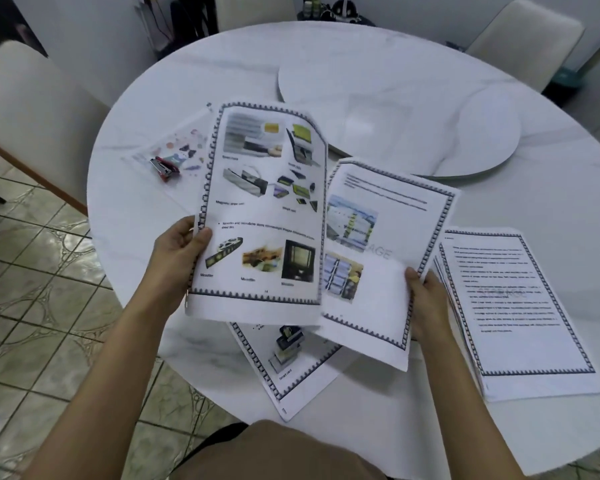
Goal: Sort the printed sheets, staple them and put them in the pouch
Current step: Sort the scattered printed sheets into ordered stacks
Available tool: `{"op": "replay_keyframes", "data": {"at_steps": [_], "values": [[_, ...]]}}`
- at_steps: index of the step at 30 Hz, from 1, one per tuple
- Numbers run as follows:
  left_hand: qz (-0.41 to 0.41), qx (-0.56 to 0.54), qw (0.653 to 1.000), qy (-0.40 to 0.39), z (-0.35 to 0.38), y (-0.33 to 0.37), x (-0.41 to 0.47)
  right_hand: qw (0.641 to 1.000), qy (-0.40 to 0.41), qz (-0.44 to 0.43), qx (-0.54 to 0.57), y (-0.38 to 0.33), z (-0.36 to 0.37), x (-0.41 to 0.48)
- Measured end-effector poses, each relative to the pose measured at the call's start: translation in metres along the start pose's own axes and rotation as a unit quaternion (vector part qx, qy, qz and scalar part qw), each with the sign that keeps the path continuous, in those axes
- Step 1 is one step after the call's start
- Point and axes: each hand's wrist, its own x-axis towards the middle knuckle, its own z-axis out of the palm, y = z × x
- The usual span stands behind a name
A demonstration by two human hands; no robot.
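Observation:
My left hand (179, 252) pinches the left edge of a printed sheet (264, 209) full of colour pictures and holds it up above the table. My right hand (426, 299) grips the right edge of a second bordered sheet (388, 237) with two pictures. Under both lies another sheet (288, 362) on the table near the front edge. A stack of text sheets (513, 306) rests at the right. A red stapler (165, 168) sits on a clear patterned pouch (174, 150) at the left.
The round white marble table (413, 427) carries a raised turntable (395, 109) at its middle. Pale chairs stand at the left (32, 105) and back right (523, 39). Tiled floor lies to the left.

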Motion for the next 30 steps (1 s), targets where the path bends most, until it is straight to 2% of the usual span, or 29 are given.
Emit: {"op": "replay_keyframes", "data": {"at_steps": [4,11,16,23,27,30], "values": [[-0.028,0.035,0.999,-0.009,0.003,-0.015,-0.002,0.995,-0.095,0.017,-0.006,0.0,0.014,-0.012],[-0.059,0.117,0.991,-0.025,0.009,-0.043,-0.007,0.985,-0.167,0.026,-0.015,0.004,0.03,-0.026],[-0.083,0.207,0.974,-0.029,0.022,-0.06,-0.011,0.984,-0.174,0.019,-0.044,0.006,0.038,-0.032],[-0.089,0.229,0.967,-0.068,0.045,-0.07,-0.025,0.985,-0.145,0.087,-0.028,0.002,0.042,-0.034],[-0.075,0.233,0.967,-0.07,0.054,-0.073,-0.031,0.975,-0.19,0.067,-0.096,0.002,0.042,-0.035],[-0.082,0.214,0.971,-0.06,0.054,-0.071,-0.032,0.969,-0.195,0.041,-0.146,0.003,0.04,-0.032]]}}
